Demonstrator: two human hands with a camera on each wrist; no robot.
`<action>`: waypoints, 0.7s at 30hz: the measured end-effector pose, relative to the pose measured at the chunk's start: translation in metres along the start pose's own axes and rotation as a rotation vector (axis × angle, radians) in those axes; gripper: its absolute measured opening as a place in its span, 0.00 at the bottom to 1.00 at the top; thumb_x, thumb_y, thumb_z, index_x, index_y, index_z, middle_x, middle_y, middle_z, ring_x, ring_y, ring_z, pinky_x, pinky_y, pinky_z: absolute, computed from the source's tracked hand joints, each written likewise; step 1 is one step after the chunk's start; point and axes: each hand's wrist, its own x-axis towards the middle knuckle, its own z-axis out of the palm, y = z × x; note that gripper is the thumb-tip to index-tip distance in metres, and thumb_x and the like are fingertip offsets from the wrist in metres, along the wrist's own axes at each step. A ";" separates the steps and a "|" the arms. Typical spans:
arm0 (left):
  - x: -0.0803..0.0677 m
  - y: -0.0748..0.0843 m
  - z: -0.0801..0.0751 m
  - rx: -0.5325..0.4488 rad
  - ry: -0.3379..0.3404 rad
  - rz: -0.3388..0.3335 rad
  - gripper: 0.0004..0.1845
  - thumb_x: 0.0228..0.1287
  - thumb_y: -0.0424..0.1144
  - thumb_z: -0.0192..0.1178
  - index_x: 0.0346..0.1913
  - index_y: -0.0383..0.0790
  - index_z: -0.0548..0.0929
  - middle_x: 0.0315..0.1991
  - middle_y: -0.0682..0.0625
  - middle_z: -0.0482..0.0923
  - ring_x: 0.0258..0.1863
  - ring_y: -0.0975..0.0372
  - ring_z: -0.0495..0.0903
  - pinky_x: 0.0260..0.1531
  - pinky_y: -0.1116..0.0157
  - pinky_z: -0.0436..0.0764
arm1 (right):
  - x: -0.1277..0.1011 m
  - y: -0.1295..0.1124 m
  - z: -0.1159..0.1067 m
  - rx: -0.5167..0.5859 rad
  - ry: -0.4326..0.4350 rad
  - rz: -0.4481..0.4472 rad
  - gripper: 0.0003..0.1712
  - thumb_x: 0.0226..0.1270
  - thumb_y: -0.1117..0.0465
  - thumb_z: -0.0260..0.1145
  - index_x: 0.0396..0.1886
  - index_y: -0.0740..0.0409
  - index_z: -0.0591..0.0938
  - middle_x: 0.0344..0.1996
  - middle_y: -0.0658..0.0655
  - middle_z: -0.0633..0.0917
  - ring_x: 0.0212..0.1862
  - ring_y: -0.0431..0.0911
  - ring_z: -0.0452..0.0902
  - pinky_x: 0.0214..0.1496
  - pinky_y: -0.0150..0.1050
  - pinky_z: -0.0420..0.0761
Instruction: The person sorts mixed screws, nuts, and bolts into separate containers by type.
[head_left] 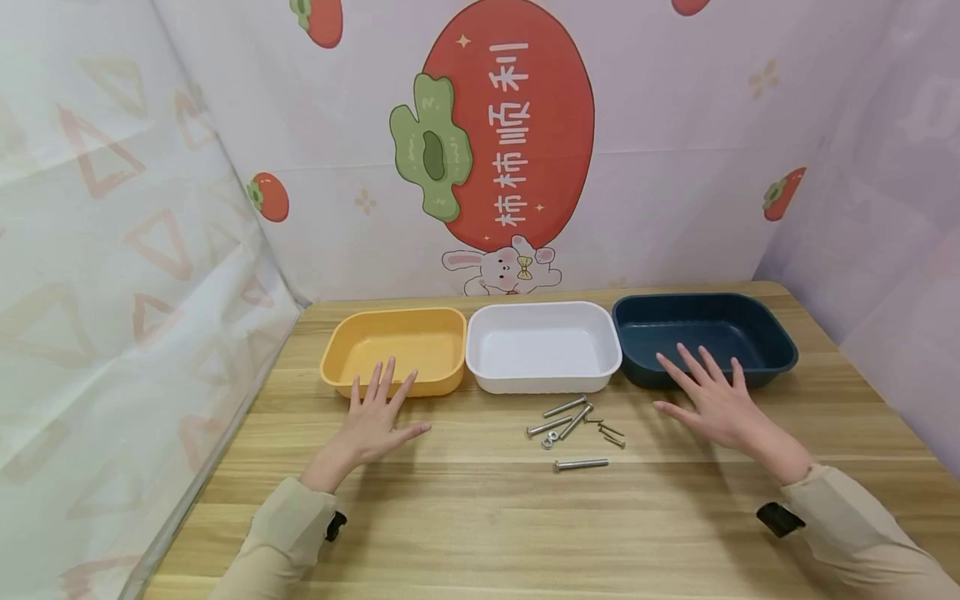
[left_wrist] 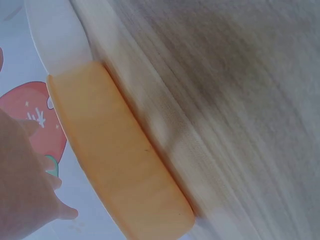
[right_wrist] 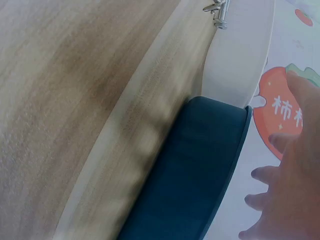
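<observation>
My left hand (head_left: 372, 426) is held with fingers spread, its fingertips overlapping the front of the yellow bin (head_left: 395, 388) in the head view. On the other side, my right hand (head_left: 718, 406) spreads its fingers before the dark blue bin (head_left: 651, 372). Neither hand holds anything. Between them, several long bolts (head_left: 581, 465) lie on the wooden table, with two nuts (head_left: 550, 439) among them. Several small brass-coloured screws (head_left: 612, 435) lie just right of the bolts. A white bin (head_left: 543, 384) stands behind this hardware.
All three bins stand side by side along the back of the wooden table (head_left: 480, 533). A printed cloth (head_left: 637, 208) hangs behind it, and more cloth (head_left: 112, 292) hangs at the left. Dark wrist devices (head_left: 781, 518) are worn at both cuffs.
</observation>
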 end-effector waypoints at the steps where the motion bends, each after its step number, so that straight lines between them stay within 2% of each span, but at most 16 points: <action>1: 0.000 0.000 0.000 0.000 -0.002 -0.001 0.43 0.54 0.65 0.48 0.68 0.47 0.50 0.68 0.36 0.35 0.66 0.45 0.36 0.57 0.39 0.37 | 0.000 0.000 0.000 -0.001 0.001 0.000 0.44 0.59 0.41 0.55 0.69 0.46 0.47 0.67 0.66 0.48 0.65 0.65 0.37 0.55 0.68 0.31; 14: -0.004 -0.002 0.000 0.021 0.004 -0.010 0.43 0.54 0.65 0.48 0.68 0.47 0.51 0.68 0.35 0.38 0.66 0.44 0.38 0.57 0.39 0.39 | 0.004 -0.003 0.001 -0.008 0.022 -0.027 0.43 0.59 0.39 0.54 0.69 0.46 0.48 0.67 0.65 0.48 0.66 0.64 0.37 0.56 0.68 0.32; 21: -0.007 -0.005 -0.001 0.017 0.031 0.005 0.42 0.54 0.63 0.51 0.68 0.47 0.52 0.68 0.36 0.38 0.66 0.44 0.38 0.56 0.38 0.38 | 0.011 -0.012 0.004 0.007 0.035 -0.090 0.42 0.58 0.41 0.55 0.69 0.46 0.50 0.67 0.63 0.49 0.66 0.63 0.38 0.57 0.68 0.33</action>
